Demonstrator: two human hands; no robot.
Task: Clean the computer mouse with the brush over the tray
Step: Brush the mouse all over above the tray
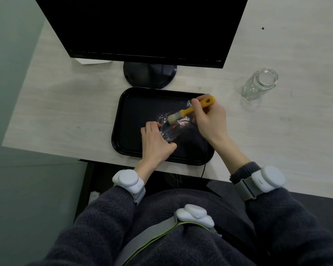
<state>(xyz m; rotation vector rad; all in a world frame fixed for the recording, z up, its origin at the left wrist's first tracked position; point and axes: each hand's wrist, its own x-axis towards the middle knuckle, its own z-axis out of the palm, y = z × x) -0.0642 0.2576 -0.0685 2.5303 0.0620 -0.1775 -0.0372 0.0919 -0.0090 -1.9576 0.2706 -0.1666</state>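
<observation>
My left hand pins the black corded computer mouse at the centre of the black plastic tray so white dust lands inside. Right hand, at 2 o'clock, grips the yellow-handled brush, bristles on the mouse's front. Clear glass jar idle on the pale wooden bench.

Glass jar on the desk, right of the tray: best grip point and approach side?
Grip the glass jar around its faceted body, below the narrower neck, coming from its right or near side. It stands upright and open-mouthed with bare desk around it; the flat facets should seat fingers better than the rim.
</observation>
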